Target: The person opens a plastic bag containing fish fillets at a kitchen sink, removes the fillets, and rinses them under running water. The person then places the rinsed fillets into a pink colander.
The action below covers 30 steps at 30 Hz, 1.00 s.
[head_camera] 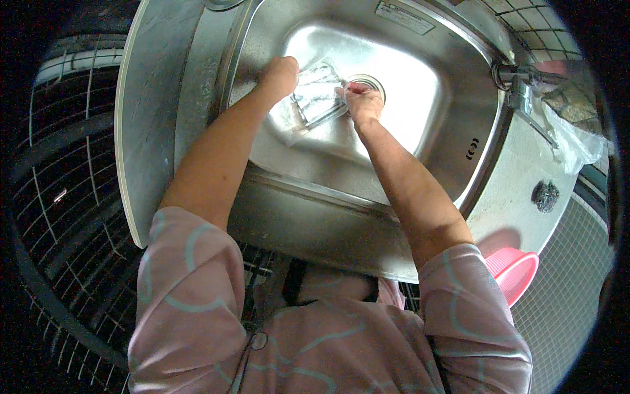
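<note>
A clear, shiny plastic bag or container (320,96) is stretched between my hands above the sink basin (418,98). My left hand (281,78) is curled in a fist at its left edge, and the fingertips are hidden. At the opposite edge, my right hand (365,104) grips the plastic with bent fingers. Something reddish (358,87) shows by the right fingers, too small to identify. Behind that hand the round drain (378,84) is partly covered. Glare makes the plastic's contents and exact shape hard to tell.
A faucet (519,91) stands at the right rim. Beside it lie a plastic bag (581,143) and a steel-wool scrubber (545,196). A pink plastic basket (514,273) sits near my right elbow. Left of the sink runs a grey counter (152,113).
</note>
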{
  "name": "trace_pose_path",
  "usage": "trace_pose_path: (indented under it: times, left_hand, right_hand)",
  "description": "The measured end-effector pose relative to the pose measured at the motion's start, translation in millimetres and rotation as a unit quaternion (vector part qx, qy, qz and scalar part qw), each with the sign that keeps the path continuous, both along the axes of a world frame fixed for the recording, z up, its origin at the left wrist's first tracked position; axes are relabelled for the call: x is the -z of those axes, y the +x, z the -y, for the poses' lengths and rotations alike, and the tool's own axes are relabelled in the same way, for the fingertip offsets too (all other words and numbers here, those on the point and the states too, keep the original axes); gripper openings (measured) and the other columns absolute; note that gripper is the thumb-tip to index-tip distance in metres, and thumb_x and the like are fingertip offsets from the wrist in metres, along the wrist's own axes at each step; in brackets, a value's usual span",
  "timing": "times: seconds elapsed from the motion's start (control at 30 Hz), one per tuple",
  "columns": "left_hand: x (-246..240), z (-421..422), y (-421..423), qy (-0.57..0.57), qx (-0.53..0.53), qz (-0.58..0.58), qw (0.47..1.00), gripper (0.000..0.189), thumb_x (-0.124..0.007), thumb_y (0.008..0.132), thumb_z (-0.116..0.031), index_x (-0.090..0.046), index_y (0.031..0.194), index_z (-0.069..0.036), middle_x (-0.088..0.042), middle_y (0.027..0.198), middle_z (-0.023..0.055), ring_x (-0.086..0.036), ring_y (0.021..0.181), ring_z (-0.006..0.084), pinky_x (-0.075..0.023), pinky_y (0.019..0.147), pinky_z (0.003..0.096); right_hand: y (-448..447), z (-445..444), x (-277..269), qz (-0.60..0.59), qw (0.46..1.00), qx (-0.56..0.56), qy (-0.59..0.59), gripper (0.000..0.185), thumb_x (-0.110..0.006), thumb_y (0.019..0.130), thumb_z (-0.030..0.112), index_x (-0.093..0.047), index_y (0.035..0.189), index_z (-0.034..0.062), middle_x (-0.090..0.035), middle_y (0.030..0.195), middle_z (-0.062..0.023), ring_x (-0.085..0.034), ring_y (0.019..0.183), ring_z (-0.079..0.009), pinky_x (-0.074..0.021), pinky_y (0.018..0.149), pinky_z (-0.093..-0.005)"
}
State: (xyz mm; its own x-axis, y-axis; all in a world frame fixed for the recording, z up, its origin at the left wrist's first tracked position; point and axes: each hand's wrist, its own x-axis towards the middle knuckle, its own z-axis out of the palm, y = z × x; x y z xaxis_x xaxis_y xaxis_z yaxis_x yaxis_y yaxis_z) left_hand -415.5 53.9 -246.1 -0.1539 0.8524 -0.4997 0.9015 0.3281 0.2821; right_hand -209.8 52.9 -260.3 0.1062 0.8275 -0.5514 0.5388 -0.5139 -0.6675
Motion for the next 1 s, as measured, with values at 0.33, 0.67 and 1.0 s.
trace_pose_path:
  times: [0.33, 0.67, 1.0]
  left_hand:
    - [10.6, -5.0, 0.4, 0.027, -0.004, -0.047, 0.999, 0.018, -0.056, 0.078, -0.005, -0.064, 0.094, -0.001, -0.062, 0.097, 0.0248, -0.061, 0.094, 0.0392, -0.0502, 0.080, 0.0449]
    - [15.4, -7.1, 3.9, 0.042, 0.012, -0.113, 0.993, 0.015, -0.055, 0.076, -0.014, -0.069, 0.079, -0.010, -0.065, 0.087, 0.0152, -0.064, 0.080, 0.0340, -0.0505, 0.074, 0.0426]
    - [15.9, -10.1, -1.6, -0.011, -0.008, -0.058, 0.998, 0.020, -0.056, 0.080, -0.006, -0.065, 0.097, -0.002, -0.063, 0.100, 0.0224, -0.060, 0.098, 0.0384, -0.0507, 0.081, 0.0450]
  right_hand:
    - [-1.5, -8.3, 11.4, -0.061, 0.998, -0.033, 0.010, 0.013, -0.076, 0.072, 0.013, -0.066, 0.072, 0.0058, -0.065, 0.069, -0.0016, -0.055, 0.063, -0.0081, -0.0476, 0.061, -0.0241]
    - [8.2, -24.4, 1.1, -0.064, 0.975, -0.182, -0.107, 0.022, -0.078, 0.068, 0.014, -0.064, 0.081, 0.0034, -0.062, 0.076, -0.0040, -0.056, 0.071, -0.0139, -0.0464, 0.068, -0.0282]
    - [34.7, -31.8, 25.3, -0.093, 0.976, -0.195, -0.041, 0.023, -0.073, 0.068, 0.027, -0.065, 0.079, 0.0085, -0.066, 0.076, -0.0066, -0.061, 0.070, -0.0163, -0.0490, 0.068, -0.0299]
